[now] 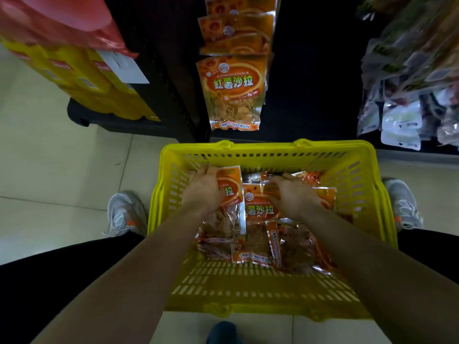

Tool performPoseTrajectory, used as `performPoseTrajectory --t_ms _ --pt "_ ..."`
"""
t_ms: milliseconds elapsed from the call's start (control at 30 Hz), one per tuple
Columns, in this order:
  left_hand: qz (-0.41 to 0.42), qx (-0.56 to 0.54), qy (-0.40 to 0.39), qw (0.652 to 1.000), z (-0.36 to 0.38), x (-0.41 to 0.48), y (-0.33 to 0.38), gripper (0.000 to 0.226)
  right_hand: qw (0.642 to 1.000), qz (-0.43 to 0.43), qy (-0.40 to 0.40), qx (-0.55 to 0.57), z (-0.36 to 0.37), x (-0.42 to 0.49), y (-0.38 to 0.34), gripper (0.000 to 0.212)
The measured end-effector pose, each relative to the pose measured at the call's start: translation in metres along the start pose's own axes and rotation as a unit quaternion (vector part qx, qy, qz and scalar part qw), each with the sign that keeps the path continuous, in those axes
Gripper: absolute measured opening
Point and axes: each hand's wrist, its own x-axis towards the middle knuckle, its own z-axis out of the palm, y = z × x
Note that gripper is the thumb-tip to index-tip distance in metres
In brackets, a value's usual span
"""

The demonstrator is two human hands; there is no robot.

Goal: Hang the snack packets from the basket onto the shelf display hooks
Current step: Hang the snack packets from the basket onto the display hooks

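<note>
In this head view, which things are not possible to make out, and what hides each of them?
1. The display hooks, head view: hidden behind the hanging packets and the dark shelf.
2. Fingertips of the left hand and right hand, head view: covered by the hand backs, so the grip is unclear.
3. The lower packets in the basket: partly covered by upper packets and forearms.
4. The grey packets, right edge: blurred, cut off, print unreadable.

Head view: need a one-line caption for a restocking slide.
A person's left hand and right hand reach into a yellow basket of orange snack packets, below matching packets hanging on the shelf.
</note>
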Motion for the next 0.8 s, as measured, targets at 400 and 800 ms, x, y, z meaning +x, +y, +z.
performPoseTrajectory --t_ms 400,800 --pt "0.016 -0.002 -0.075 0.997 0.028 0.013 -0.016 0.090 0.998 0.023 0.057 -0.023 0.014 0.007 0.006 0.017" --pt "0.089 0.135 -0.047 0.986 0.047 -0.004 -0.001 0.119 0.996 0.065 0.063 0.021 -0.031 -0.019 0.028 0.022"
